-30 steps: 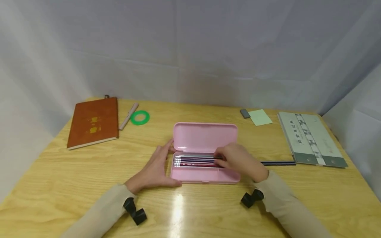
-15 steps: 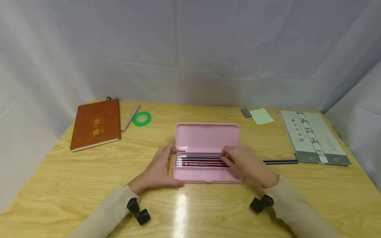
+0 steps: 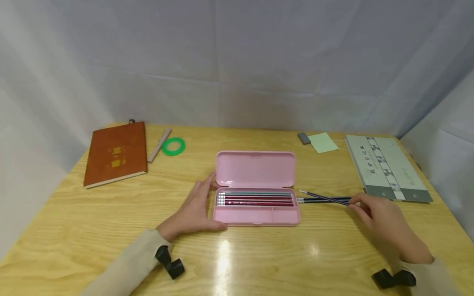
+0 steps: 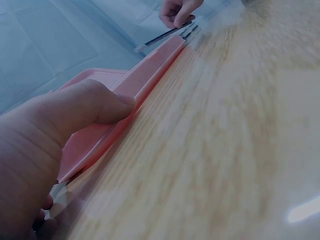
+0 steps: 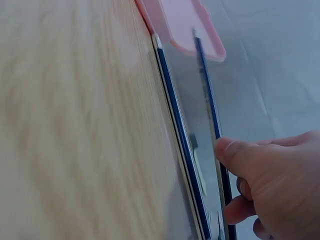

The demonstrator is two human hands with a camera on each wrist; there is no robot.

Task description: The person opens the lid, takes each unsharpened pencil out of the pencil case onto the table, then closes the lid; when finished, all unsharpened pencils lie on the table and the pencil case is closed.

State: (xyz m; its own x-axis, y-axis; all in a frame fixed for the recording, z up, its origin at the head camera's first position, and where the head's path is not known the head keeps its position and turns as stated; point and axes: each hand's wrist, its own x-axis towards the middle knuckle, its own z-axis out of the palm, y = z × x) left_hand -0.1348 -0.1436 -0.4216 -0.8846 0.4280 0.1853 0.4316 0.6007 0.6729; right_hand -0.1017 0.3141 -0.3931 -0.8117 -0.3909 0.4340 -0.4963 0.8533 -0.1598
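Observation:
A pink pencil case (image 3: 285, 215) lies with its lid (image 3: 255, 169) raised, several pencils (image 3: 255, 199) side by side in its long back compartment. My left hand (image 3: 192, 211) holds the case across its left end, thumb (image 4: 112, 107) on the front edge, fingertips partly hidden behind the back left corner. Right of the case, my right hand (image 3: 385, 220) pinches a dark blue pencil (image 5: 212, 107) near one end, its eraser end pointing at the case. This pencil slants above more dark blue pencils (image 5: 175, 112) lying on the table, eraser ends close to the case's right side.
A brown notebook (image 3: 116, 156), a slim pinkish pen (image 3: 160, 145) and a green tape ring (image 3: 164, 146) lie at the back left of the table (image 3: 266, 259). At the back right are a grey eraser (image 3: 304, 138), pale green sticky notes (image 3: 324, 143) and a grey-green notebook (image 3: 389, 168).
My right hand has moved from inside the case out to the right, bringing a dark blue pencil with it. Fewer pencils lie in the case. My left hand has stayed at the case.

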